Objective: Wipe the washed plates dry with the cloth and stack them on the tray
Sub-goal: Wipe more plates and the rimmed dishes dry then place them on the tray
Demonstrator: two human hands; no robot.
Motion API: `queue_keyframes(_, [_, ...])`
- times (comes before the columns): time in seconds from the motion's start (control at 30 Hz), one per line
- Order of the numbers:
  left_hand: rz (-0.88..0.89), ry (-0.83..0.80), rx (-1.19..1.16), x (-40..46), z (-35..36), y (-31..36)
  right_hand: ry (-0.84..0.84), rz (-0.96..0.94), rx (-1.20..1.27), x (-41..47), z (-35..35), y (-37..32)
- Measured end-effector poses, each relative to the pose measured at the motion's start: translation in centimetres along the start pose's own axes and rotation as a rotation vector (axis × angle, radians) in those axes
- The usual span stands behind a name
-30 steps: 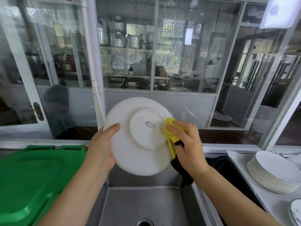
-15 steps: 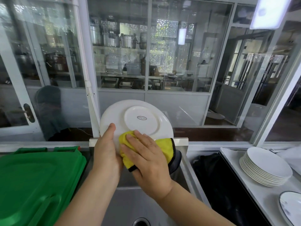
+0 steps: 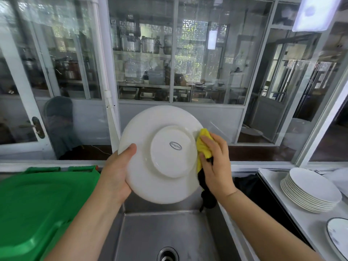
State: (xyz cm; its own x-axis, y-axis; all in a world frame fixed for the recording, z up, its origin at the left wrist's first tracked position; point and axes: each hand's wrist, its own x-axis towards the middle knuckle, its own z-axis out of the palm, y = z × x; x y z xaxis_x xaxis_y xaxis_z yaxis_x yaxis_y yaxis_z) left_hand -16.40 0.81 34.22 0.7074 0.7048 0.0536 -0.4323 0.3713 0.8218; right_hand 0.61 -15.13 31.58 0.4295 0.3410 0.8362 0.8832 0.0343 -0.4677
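Here the white plate (image 3: 162,154) is held up over the steel sink (image 3: 169,234), tilted almost upright with its underside and maker's stamp facing the camera, most likely so the foot ring and back can be dried while any drips fall into the basin rather than onto the tabletop. The left hand (image 3: 114,174) carries it by the left rim: the thumb lies across the back near the edge and the palm cups the rim, while the other fingers are hidden behind the plate, presumably supporting the face. That grip leaves the rest of the back free for wiping. The right hand (image 3: 216,162) has its fingers curled round the bunched yellow cloth (image 3: 203,147) and presses it against the plate's right rim; a dark part of the cloth hangs below the hand toward the sink. By my reading the step in hand is drying the back and edge, and stacking has not yet come.

On the white tabletop at the right edge stands a stack of white plates (image 3: 310,189), placed within easy reach of the right arm; whether a tray lies under it I cannot tell. A dark-rimmed plate (image 3: 337,238) lies alone at the tabletop's near right corner. A green plastic lid (image 3: 37,204) covers the space left of the sink.
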Motion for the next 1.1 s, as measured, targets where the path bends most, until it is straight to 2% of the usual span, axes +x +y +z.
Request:
queue_keyframes(0.17, [0.056,-0.100,0.213,-0.9,-0.6,0.2,-0.091,0.025,-0.016,4.2,-0.1,-2.2])
queue_keyframes(0.27, [0.058,-0.191,0.287,-1.4,-0.9,0.0,-0.205,-0.098,-0.049,6.3,0.3,-4.6])
queue_keyframes(0.43, [0.048,-0.248,0.423,-2.0,-0.8,-1.0,-0.357,-0.432,-0.216,6.3,3.1,-8.4])
queue_keyframes(0.5, [0.033,-0.268,0.424,-2.0,-1.0,-1.4,-0.363,-0.453,-0.242,6.0,3.5,-8.3])
queue_keyframes(0.57, [0.012,-0.298,0.421,-2.0,-1.1,-1.7,-0.333,-0.340,-0.191,5.7,3.1,-7.5])
queue_keyframes(0.63, [0.005,-0.331,0.441,-1.7,-1.1,-2.0,-0.262,-0.092,-0.114,5.2,2.1,-5.9])
queue_keyframes(0.73, [-0.004,-0.386,0.423,-1.5,-0.6,-2.9,-0.058,0.332,0.000,2.9,-0.5,-2.8])
queue_keyframes(0.8, [-0.008,-0.419,0.400,-1.4,0.0,-3.7,0.056,0.534,0.036,0.1,-2.6,-1.0])
queue_keyframes(0.9, [-0.037,-0.444,0.339,-1.1,1.7,-5.4,0.189,0.712,-0.010,-4.5,-5.7,0.9])
queue_keyframes(0.97, [-0.045,-0.466,0.324,-1.1,3.4,-6.5,0.216,0.771,-0.070,-7.1,-7.9,1.9])
queue_keyframes(1.1, [0.033,-0.539,0.461,-1.6,7.9,-9.7,0.269,0.843,-0.176,-11.1,-13.6,3.8])
